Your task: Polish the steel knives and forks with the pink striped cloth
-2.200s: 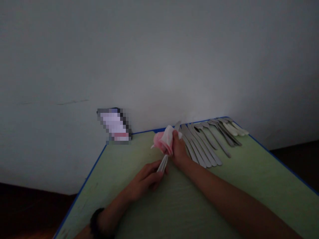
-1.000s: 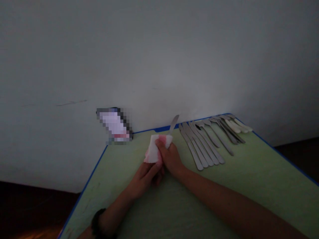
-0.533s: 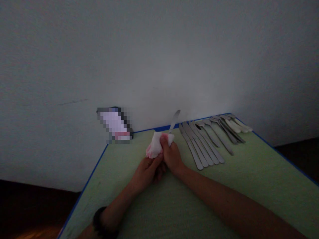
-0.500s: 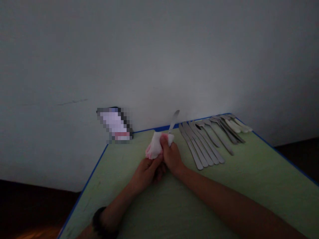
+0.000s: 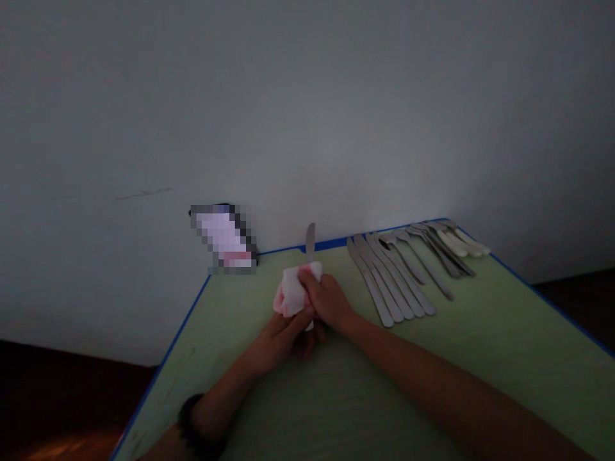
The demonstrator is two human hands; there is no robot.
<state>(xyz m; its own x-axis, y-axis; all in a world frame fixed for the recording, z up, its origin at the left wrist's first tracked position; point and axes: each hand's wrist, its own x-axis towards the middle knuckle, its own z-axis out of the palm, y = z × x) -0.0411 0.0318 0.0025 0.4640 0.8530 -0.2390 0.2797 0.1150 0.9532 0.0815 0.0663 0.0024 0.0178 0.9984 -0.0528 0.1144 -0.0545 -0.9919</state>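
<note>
My right hand (image 5: 330,302) is closed around a white and pink cloth (image 5: 290,296) that wraps a table knife (image 5: 310,241). The knife's blade sticks up out of the cloth, pointing at the wall. My left hand (image 5: 283,335) is closed on the knife's handle end, just under the cloth. Both hands rest on the green table (image 5: 413,371). A dark band sits on my left wrist.
A row of several knives (image 5: 384,282) lies to the right of my hands, with spoons (image 5: 442,250) beyond them near the table's far right corner. A blurred object (image 5: 223,238) leans on the wall at the far left edge. The table has a blue rim.
The cloth has slid down the knife towards the handle, baring the blade. The blade has swung from a right lean to nearly upright, and both hands have shifted slightly left.
</note>
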